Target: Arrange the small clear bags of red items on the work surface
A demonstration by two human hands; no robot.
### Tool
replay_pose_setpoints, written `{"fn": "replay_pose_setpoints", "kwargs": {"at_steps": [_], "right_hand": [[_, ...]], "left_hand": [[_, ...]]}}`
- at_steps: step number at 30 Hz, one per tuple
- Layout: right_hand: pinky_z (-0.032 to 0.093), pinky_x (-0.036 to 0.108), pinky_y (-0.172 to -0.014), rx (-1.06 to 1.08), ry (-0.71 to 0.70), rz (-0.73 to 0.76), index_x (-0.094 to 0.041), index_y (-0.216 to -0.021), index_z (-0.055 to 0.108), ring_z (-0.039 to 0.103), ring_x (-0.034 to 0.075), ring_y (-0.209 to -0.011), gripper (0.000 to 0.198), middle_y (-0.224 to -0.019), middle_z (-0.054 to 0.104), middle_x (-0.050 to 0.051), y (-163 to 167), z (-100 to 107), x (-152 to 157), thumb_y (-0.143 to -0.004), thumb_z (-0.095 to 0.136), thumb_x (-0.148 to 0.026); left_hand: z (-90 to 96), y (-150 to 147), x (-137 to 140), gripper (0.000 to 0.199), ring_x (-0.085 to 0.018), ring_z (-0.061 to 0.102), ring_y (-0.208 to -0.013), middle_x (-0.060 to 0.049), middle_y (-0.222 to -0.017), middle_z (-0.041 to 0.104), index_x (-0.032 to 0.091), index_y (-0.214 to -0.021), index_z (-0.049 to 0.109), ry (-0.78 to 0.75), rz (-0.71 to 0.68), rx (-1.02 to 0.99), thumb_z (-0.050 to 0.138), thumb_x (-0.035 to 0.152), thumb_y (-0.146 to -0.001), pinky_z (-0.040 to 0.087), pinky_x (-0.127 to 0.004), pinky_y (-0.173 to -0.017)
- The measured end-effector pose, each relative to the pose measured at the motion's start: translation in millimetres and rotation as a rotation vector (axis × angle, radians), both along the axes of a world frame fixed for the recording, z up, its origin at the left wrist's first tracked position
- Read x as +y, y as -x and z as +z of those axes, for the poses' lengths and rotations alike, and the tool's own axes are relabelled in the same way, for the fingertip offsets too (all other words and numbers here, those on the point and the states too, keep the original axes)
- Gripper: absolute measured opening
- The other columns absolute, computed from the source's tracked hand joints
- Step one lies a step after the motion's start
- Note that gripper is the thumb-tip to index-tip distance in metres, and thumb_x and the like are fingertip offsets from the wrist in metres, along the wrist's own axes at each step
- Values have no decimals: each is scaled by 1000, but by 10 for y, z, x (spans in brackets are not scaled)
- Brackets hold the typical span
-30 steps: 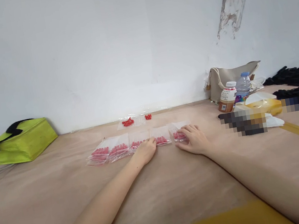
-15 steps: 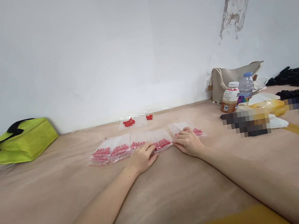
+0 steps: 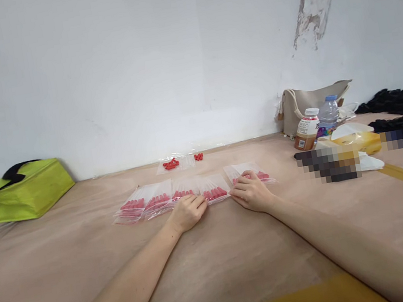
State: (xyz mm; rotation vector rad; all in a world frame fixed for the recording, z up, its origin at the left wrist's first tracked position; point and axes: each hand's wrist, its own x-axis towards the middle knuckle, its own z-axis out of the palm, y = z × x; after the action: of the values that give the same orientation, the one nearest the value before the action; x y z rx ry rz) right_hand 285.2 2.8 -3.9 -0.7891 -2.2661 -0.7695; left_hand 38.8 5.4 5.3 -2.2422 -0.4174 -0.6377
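Observation:
Several clear zip-lock bags lie in a row on the table, each with red stick-like pieces inside. My left hand (image 3: pixel 189 212) is curled at the lower edges of the middle bags (image 3: pixel 214 190), fingers pressed together; what is under its fingertips is hidden. At the right end, my right hand (image 3: pixel 250 193) has its fingers bent over a separate zip-lock bag (image 3: pixel 261 174), closed at its lower edge and covering part of the red pieces. Two more bags (image 3: pixel 130 209) lie to the left of my left hand. Behind the row are small red pieces (image 3: pixel 170 164) on clear plastic.
A yellow-green bag (image 3: pixel 34 192) with a black strap stands at left. On the right are a beige bag (image 3: pixel 308 97), a brown drink bottle (image 3: pixel 306 129), a clear bottle (image 3: pixel 329 114), a yellow tissue pack (image 3: pixel 362 142) and a black heap (image 3: pixel 402 102). A white wall rises behind the table.
My left hand has shifted slightly left and its fingers have drawn together, uncovering more of the fourth bag. My right hand stays on the right bag. The view has turned slightly.

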Motion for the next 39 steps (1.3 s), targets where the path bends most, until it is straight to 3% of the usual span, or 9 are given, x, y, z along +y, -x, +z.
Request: {"fn": "replay_pose_setpoints", "kwargs": {"at_steps": [8, 15, 21, 31, 39], "right_hand": [[24, 33, -81, -67, -114, 0, -19, -68, 57, 41, 11, -69, 20, -60, 54, -1, 26, 1, 1, -82, 44, -16], [26, 32, -78, -106, -216, 86, -19, -74, 58, 40, 11, -71, 16, -67, 55, -1, 374, 0, 72, -83, 45, -14], [26, 31, -73, -119, -239, 139, -17, -67, 56, 39, 10, -67, 22, -64, 52, -1, 549, -13, 129, -84, 43, -15], [25, 31, -72, -139, -259, 102, -18, -66, 55, 39, 10, -66, 25, -64, 52, -1, 481, 6, 72, -85, 40, -13], [27, 31, -74, -205, -285, 33, -17, -72, 57, 41, 11, -66, 24, -66, 53, 1, 139, 61, 10, -84, 38, -10]], "left_hand": [[-3, -8, 17, 20, -11, 52, -60, -1, -65, 57, 15, -67, 55, 56, -8, -35, 43, 12, -84, 41, -24, -58], [-13, -22, 9, 21, -11, 53, -61, -2, -65, 57, 14, -70, 56, 62, 13, -65, 41, 15, -85, 43, -24, -57], [-24, 11, 11, 23, -12, 55, -66, -4, -71, 59, 15, -78, 58, 95, 2, -54, 37, 13, -87, 44, -25, -61], [-23, -1, 0, 25, -11, 53, -63, -2, -66, 57, 16, -69, 56, 119, 45, -49, 37, 13, -86, 43, -25, -61], [-10, -9, -23, 20, -12, 53, -64, -2, -67, 58, 16, -71, 56, 131, 7, -89, 41, 14, -85, 43, -25, -62]]}}
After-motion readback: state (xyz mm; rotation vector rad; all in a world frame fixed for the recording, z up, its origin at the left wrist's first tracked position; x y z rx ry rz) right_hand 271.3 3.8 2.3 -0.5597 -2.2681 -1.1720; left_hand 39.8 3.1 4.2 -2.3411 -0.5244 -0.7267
